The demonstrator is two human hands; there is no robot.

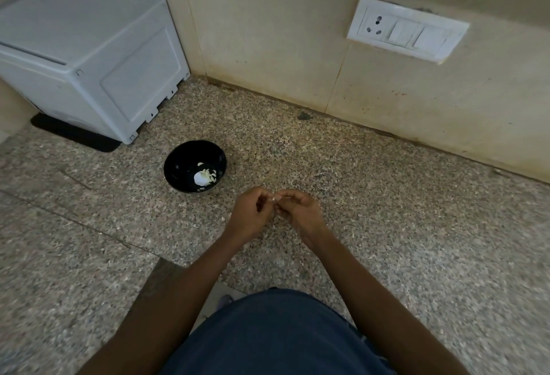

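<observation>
My left hand (250, 214) and my right hand (300, 211) meet above the speckled granite counter (387, 211). Both pinch one small pale piece (274, 198) between their fingertips; it is too small to tell what it is. Up and to the left of the hands stands a black bowl (178, 166) with several small white pieces (205, 177) in its bottom. The bowl is about a hand's width away from my left hand.
A white appliance (89, 56) stands in the back left corner on a dark mat. A beige tiled wall runs behind the counter and carries a white socket and switch plate (407, 29). The counter's front edge lies at my blue-clad body (273, 333).
</observation>
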